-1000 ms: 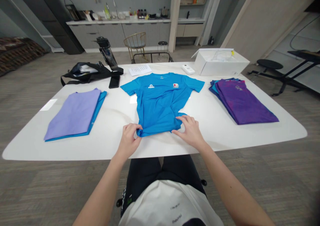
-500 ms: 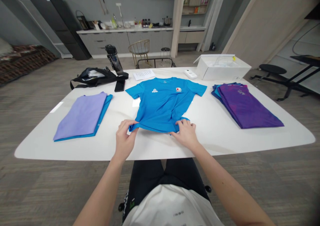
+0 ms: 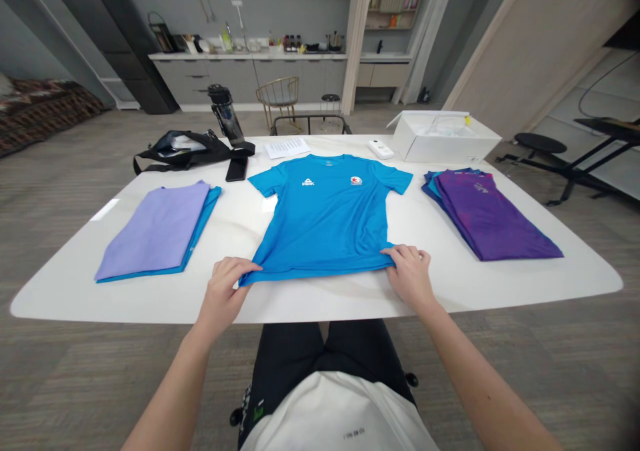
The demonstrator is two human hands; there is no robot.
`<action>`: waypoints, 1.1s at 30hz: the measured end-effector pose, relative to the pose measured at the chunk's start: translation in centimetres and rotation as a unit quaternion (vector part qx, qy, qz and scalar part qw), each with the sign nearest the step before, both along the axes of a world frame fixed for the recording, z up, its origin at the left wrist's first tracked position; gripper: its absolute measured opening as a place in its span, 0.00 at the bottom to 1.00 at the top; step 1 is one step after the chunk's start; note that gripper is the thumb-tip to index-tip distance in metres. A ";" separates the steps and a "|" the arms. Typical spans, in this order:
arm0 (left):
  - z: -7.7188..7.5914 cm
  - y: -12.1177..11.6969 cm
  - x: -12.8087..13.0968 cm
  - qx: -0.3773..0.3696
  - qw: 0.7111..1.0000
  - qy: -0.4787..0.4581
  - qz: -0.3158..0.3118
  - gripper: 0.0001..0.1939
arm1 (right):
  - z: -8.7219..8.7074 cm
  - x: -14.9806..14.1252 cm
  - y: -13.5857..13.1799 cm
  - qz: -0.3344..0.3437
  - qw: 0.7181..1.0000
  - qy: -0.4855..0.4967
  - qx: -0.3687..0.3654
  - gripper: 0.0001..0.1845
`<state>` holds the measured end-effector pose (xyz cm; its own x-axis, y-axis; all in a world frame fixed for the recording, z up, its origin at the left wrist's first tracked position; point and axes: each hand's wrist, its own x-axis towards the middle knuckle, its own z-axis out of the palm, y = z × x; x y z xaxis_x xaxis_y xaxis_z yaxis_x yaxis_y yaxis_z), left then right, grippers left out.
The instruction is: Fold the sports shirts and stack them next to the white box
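Note:
A blue T-shirt (image 3: 327, 218) lies front up on the white table (image 3: 310, 301), its collar away from me and its hem toward me. Two small chest prints show on it. My left hand (image 3: 225, 291) pinches the hem's left corner between thumb and fingers. At the hem's right corner, my right hand (image 3: 411, 274) is closed on the fabric in the same way. The hem is stretched nearly straight between both hands, with a few soft creases on the shirt's right side.
Left of the shirt lie folded lavender and blue garments (image 3: 157, 228); on the right, a folded purple stack (image 3: 495, 214). Toward the back are a black bag (image 3: 185, 150), phone (image 3: 237, 168), bottle (image 3: 226, 114), paper sheet (image 3: 287, 147), small white device (image 3: 381, 149) and white box (image 3: 445, 138).
My hands have moved apart and slightly toward me, pulling the hem wider. The bunched cloth at the bottom has spread out, and the shirt front looks smoother.

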<state>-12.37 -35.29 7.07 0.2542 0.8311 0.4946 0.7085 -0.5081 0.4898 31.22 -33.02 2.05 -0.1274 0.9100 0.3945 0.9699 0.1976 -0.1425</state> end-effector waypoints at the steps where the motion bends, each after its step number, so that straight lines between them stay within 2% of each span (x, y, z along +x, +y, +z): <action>1: -0.6 -0.2 -0.3 -0.012 1.000 0.019 -0.009 0.08 | -0.4 0.5 -0.4 -0.003 1.000 -0.016 -0.018 0.20; 5: -2.6 -0.8 -1.1 -0.048 0.996 0.073 -0.022 0.10 | -1.6 2.5 -1.0 -0.042 0.998 0.002 -0.044 0.16; 9: -3.3 -1.1 -1.5 -0.067 0.993 0.097 -0.021 0.11 | -1.1 4.6 -1.2 -0.051 0.998 0.029 -0.006 0.14; 12: -3.3 -1.1 -1.7 -0.073 0.991 0.114 -0.021 0.12 | -0.3 6.0 -2.1 -0.008 0.999 0.023 0.021 0.17; 15: -3.8 -1.2 -1.6 -0.081 0.988 0.131 -0.032 0.14 | -0.2 6.9 -3.6 0.044 0.998 -0.030 -0.024 0.22; 17: -4.3 -1.3 -1.2 -0.091 0.985 0.145 -0.037 0.15 | -0.6 7.2 -4.4 0.028 0.997 -0.053 -0.044 0.21; 21: -5.0 -1.6 -0.2 -0.095 0.981 0.166 -0.035 0.16 | -1.6 7.0 -5.2 -0.030 0.999 -0.022 -0.035 0.15; 27: -3.9 -2.7 0.1 -0.068 0.983 0.168 -0.028 0.17 | -0.5 6.0 -6.9 0.034 0.999 -0.002 0.019 0.19; 30: -3.0 -3.7 -0.4 -0.040 0.986 0.159 -0.002 0.15 | 0.3 6.5 -8.2 0.017 0.998 0.019 0.054 0.20; 33: -2.9 -4.6 -0.8 -0.026 0.987 0.157 0.022 0.14 | 0.6 7.6 -9.3 0.003 0.998 0.011 0.057 0.19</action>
<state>-13.16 -39.91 4.14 0.3507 0.8672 0.3534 0.8505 -0.4529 0.2673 38.85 -42.32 2.65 -0.1219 0.8582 0.4987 0.9657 0.2187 -0.1402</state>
